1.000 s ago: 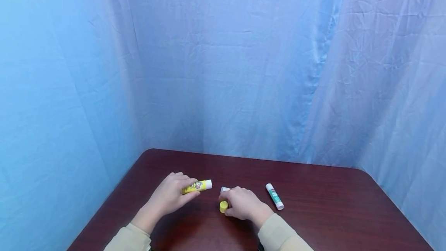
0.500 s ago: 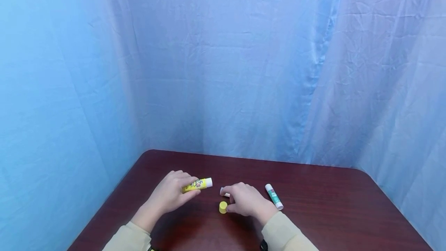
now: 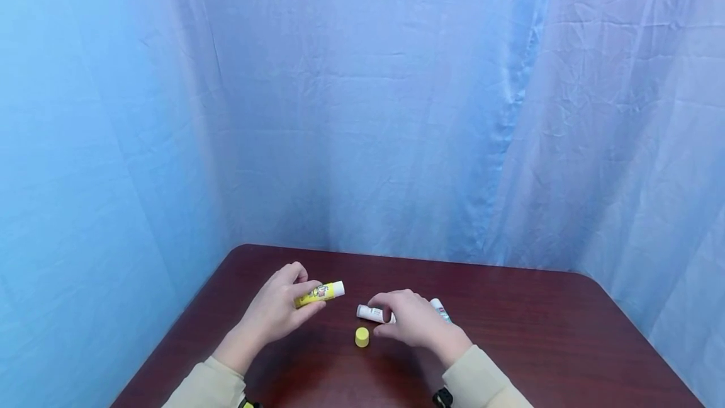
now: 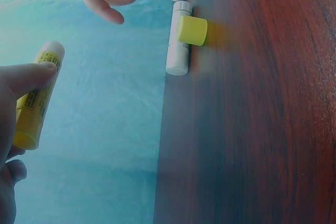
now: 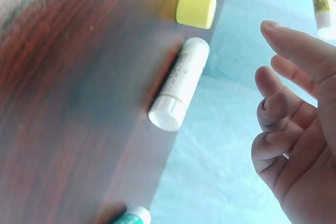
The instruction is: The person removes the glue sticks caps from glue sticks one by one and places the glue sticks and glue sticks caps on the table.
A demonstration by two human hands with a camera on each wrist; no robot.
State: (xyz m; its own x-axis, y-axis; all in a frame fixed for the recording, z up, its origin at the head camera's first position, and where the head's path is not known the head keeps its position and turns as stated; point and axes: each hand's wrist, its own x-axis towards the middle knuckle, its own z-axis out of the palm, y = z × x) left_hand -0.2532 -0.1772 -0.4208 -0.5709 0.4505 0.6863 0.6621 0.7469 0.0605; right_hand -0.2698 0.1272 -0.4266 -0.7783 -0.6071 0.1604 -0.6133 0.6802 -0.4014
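Observation:
My left hand (image 3: 270, 307) pinches a yellow glue stick (image 4: 39, 95) between thumb and fingers, above the table. Its white end (image 3: 338, 288) points right and its yellow cap is off. That yellow cap (image 3: 362, 337) stands on the table between the hands. Nothing is in my right hand (image 3: 416, 320), its fingers loosely bent, just right of the cap and over a white glue stick (image 5: 181, 82) lying on its side. In the head view the right hand partly covers this white stick and also a green-and-white glue stick (image 3: 440, 310) further right.
The dark red wooden table (image 3: 538, 332) has rounded far corners. Blue cloth curtains (image 3: 362, 112) hang behind it and along both sides.
My right hand has let go of the yellow cap, leaving it standing, and drawn back to the right. The left hand has lifted slightly with the yellow glue stick.

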